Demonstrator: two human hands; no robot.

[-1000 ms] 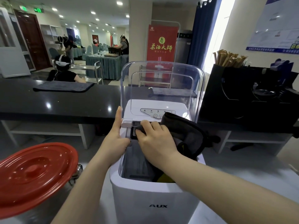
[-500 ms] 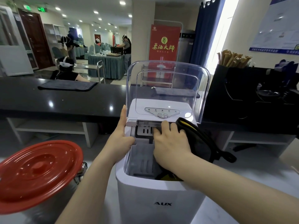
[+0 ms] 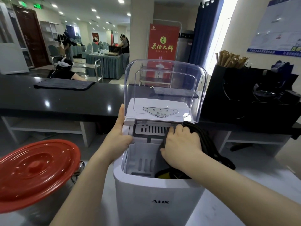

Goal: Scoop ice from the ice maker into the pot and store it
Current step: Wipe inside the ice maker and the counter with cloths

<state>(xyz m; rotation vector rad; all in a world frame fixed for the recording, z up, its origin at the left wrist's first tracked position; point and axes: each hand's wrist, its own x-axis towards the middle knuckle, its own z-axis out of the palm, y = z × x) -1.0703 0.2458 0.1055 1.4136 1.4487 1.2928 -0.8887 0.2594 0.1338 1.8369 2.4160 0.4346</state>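
A white AUX ice maker [image 3: 156,194] stands in front of me with its clear lid [image 3: 166,75] raised. My left hand [image 3: 118,136] lies flat against its left side, fingers straight up and thumb over the rim. My right hand [image 3: 180,144] grips a dark cloth [image 3: 201,141] against the upper right inside of the machine, beside a slotted grille [image 3: 153,129]. A yellow thing [image 3: 162,175] shows low in the basket; no ice is visible. The steel pot [image 3: 53,207] with its red lid [image 3: 35,172] on stands at the lower left.
A long black counter [image 3: 65,101] runs behind, with a dark towel [image 3: 63,84] on it. A black bag [image 3: 244,98] of brown sticks stands right of the ice maker. Several people work at tables far back.
My right hand has slid the cloth to the right along the machine's upper inside, uncovering the slotted grille. My left hand stays on the left side.
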